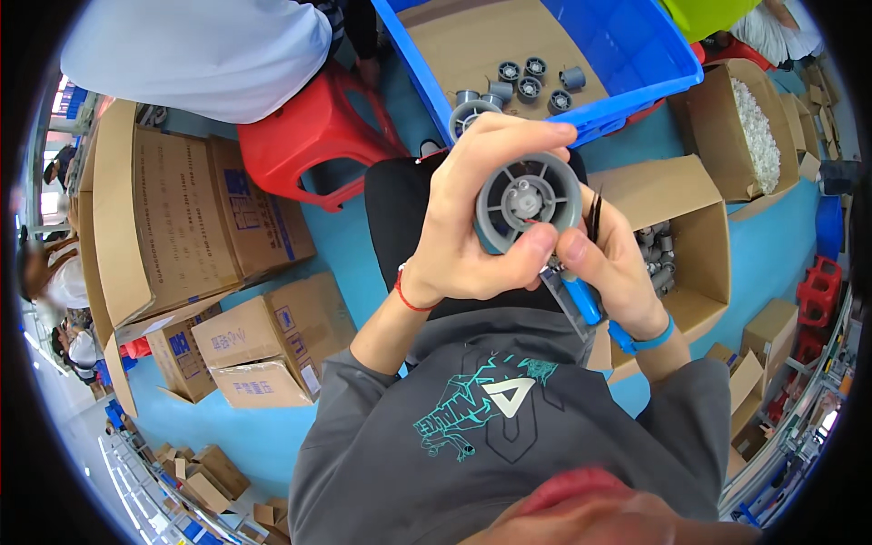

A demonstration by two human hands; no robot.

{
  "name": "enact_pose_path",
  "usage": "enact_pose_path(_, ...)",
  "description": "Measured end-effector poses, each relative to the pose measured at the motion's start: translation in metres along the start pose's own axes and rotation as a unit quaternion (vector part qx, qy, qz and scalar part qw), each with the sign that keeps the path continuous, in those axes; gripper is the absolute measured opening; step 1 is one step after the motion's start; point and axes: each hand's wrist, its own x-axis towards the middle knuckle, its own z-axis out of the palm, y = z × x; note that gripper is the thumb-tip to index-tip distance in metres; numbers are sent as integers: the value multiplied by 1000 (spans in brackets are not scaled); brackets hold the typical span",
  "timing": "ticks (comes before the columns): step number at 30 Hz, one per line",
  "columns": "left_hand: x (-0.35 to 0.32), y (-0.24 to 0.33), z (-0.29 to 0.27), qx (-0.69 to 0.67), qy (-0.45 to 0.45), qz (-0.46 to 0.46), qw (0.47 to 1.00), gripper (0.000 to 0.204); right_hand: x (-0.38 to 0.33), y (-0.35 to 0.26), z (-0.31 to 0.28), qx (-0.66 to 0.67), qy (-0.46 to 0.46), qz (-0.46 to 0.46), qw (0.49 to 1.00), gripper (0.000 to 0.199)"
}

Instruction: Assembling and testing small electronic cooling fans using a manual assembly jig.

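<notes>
My left hand (pixel 454 218) is wrapped around a grey round spoked housing (pixel 529 198), fingers along its far side and thumb at the near rim. The open face with its spokes and hub points up at me. My right hand (pixel 613 263) closes in at the housing's right side, its thumb tip next to the left thumb. A blue-handled tool (pixel 581 300) with a metal part lies within the right palm; its working end is hidden. Thin dark wires (pixel 595 216) stick out by the right fingers.
Ahead stands a blue bin (pixel 627 113) with several grey housings (pixel 530 88) on cardboard. An open carton (pixel 708 272) of grey parts sits at right, beyond it a carton of white pieces (pixel 754 132). At left are a red stool (pixel 300 150), a seated person and cartons (pixel 263 341).
</notes>
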Motion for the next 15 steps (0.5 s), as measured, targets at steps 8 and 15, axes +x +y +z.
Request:
enact_pose_path(8,12,5,-10,136,-50,47,988,63,-2,5,-10,-35,-3,41,999,45)
enact_pose_path(15,-29,16,-38,134,291,-71,945,47,-40,-26,-43,-390,556,-136,721,40)
